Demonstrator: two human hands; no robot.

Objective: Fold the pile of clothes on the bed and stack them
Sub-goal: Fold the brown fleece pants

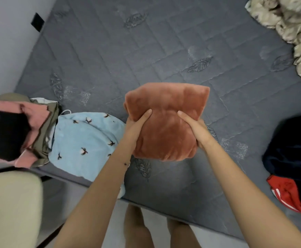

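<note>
Fingers (145, 115) are mostly being hidden under the bundle, fwiw. Just one digit per hand is being shown on top, pressed flat into the fabric. So the folded rust-orange fleece (165, 140) is being gripped from both sides: the left hand (137, 127) is being wrapped round its left edge and the right hand (195, 129) round its right edge, both closed onto it. The fleece is being held over the near middle of the grey quilted mattress (146, 51); whether it's being lifted clear or rested on the bed can't really be told.

Just to the left, a folded light-blue fleece (85, 140) with a cotton-flower print is being seen at the bed's near edge, touching a stack of pink, olive and black clothes (31, 133) further left. Well apart on the right, a dark navy garment (292, 149) is being seen in a heap, with a red piece with white stripes (285, 192) right against it. A crumpled beige blanket (292, 24) is being seen at the far right corner.
</note>
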